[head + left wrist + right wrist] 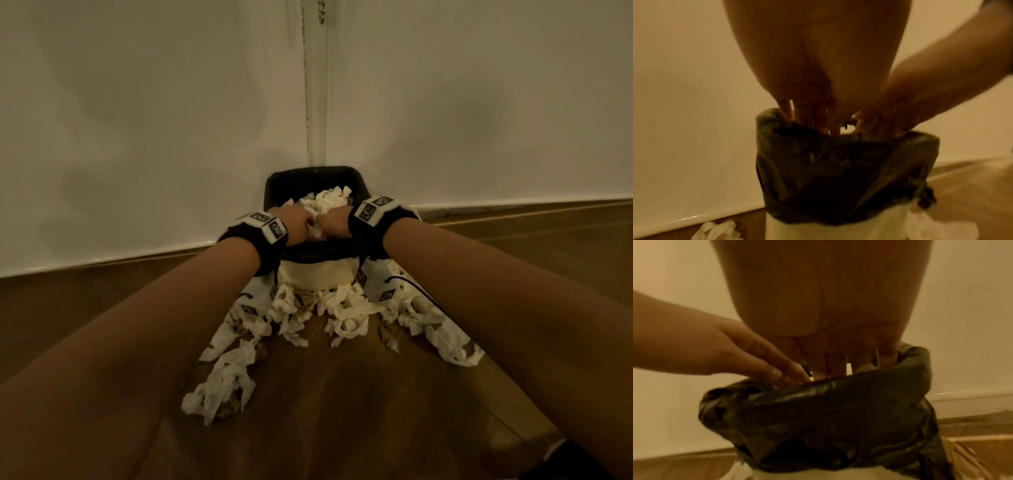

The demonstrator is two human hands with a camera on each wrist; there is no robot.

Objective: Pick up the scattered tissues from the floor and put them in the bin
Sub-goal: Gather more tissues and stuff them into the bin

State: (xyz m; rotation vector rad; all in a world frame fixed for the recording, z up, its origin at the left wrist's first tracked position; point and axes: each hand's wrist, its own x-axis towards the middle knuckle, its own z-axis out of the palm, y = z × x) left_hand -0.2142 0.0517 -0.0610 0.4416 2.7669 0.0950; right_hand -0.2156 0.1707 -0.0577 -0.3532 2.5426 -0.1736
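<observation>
A white bin [315,274] with a black liner [838,170] stands in the room's corner, heaped with crumpled white tissues [329,200]. My left hand [298,221] and right hand [334,222] are side by side over its near rim. Both reach down into the opening, and a bit of white tissue [313,233] shows between them. In the wrist views the left fingers [813,116] and right fingers [838,356] point straight down, tips hidden behind the liner rim [818,386]. Several tissues [346,315] lie scattered on the floor in front of the bin.
White walls meet just behind the bin, with a skirting board [102,262] along the wooden floor [342,411]. More tissue clumps lie at the near left [222,387] and right [448,339]. Cables and marker tags [387,294] hang from my wrist bands.
</observation>
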